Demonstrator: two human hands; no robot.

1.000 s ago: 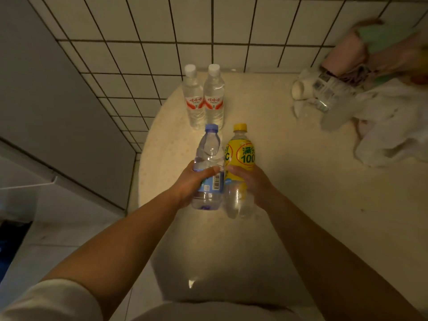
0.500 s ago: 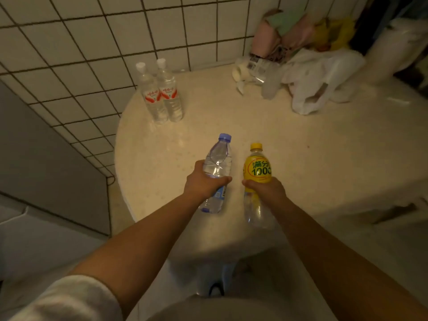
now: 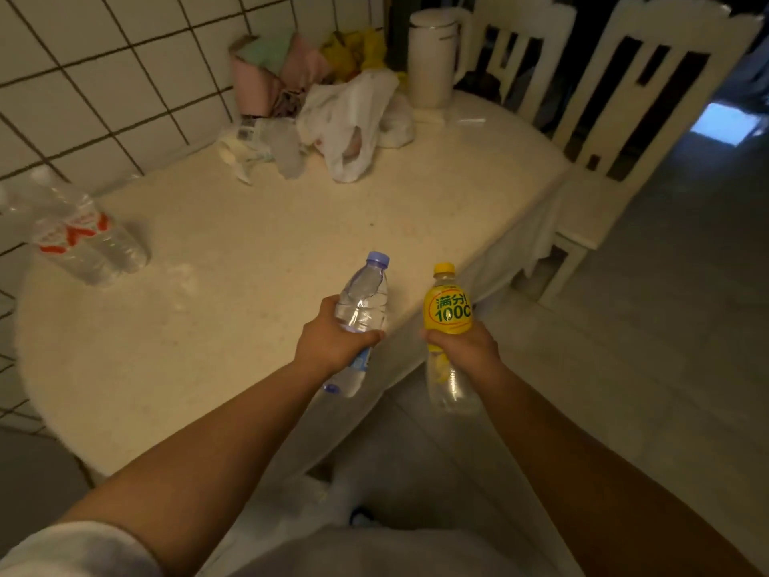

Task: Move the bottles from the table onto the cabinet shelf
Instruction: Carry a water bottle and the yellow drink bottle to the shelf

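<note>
A: How far is the task, by your judgement?

B: It looks like the carrying part of a first trip. The left hand (image 3: 333, 347) has its fingers curled round the clear bottle with the blue cap (image 3: 361, 310), and the right hand (image 3: 462, 347) is wrapped round the yellow bottle (image 3: 447, 322). Both bottles are in the air, off the tabletop (image 3: 249, 264); the clear one hangs over its near edge, the yellow one already over the floor.

A: And what is left?

B: Two clear bottles with red labels (image 3: 79, 239) stand close together at the far left of the tabletop, near the tiled wall. I think they need a second trip. No bottle can be seen on a shelf.

A: Do you see the cabinet?

B: No, no cabinet or shelf is in view, so I cannot say which way it lies. The two red-label bottles are blurred and cut by the left edge. The pile of bags (image 3: 349, 122) by the wall may hide more things; I cannot tell what is inside.
</note>
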